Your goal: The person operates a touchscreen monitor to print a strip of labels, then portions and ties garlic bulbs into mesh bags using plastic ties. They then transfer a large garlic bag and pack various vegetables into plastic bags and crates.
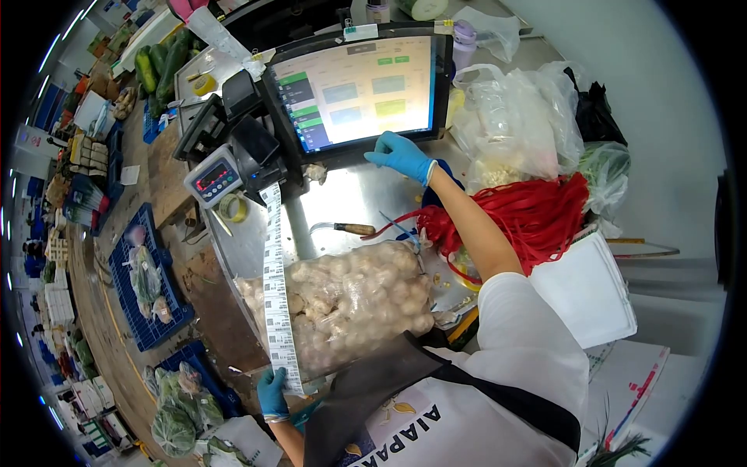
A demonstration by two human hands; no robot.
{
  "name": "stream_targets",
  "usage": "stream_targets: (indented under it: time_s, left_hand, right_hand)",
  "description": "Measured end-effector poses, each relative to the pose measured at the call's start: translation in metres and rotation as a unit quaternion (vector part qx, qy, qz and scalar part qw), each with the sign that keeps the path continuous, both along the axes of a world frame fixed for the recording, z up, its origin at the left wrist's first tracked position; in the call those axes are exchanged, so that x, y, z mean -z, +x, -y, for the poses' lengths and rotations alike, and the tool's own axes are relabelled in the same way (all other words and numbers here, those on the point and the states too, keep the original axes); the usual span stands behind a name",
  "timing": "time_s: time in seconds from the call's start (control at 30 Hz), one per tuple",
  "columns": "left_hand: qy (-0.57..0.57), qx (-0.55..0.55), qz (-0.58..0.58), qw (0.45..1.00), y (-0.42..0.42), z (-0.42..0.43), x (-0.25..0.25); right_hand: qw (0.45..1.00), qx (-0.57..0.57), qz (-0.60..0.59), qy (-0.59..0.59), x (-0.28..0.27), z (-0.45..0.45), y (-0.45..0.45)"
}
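Far left, well apart from the grip: blue crate with wrapped produce. Scale display stands beyond the left hand. That gloved hand is closed on the near end of the label strip; the strip runs away from the grip, across the left end of the bag of pale bulbs. Bag lies just right of and beyond the grip. Hooked knife lies past the bag. Right hand, fingers loosely bent, nothing visibly held, is at the lit screen's lower edge; contact cannot be told. Red strips lie right of it, nearer the body.
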State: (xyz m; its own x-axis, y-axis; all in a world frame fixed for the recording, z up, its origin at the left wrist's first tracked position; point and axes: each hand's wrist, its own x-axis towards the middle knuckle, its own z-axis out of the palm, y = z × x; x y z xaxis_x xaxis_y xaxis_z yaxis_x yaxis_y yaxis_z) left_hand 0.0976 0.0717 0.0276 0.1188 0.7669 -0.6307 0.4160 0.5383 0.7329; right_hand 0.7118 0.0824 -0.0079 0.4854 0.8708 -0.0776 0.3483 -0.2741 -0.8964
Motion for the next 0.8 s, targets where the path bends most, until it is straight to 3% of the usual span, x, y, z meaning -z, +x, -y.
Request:
stream_targets:
  time_s: [0.23, 0.53, 0.8]
  left_hand:
    - [-0.009, 0.015, -0.001, 1.000, -0.011, 0.000, 0.008]
    - [-0.002, 0.029, -0.029, 0.999, -0.015, -0.004, 0.017]
    - [0.023, 0.084, -0.129, 0.988, -0.008, -0.007, 0.023]
  right_hand:
    - [1.000, -0.011, -0.007, 0.022, -0.014, -0.020, 0.002]
    - [0.992, -0.048, 0.118, 0.011, -0.038, -0.049, 0.015]
    - [0.996, -0.048, 0.081, -0.012, -0.034, -0.045, 0.003]
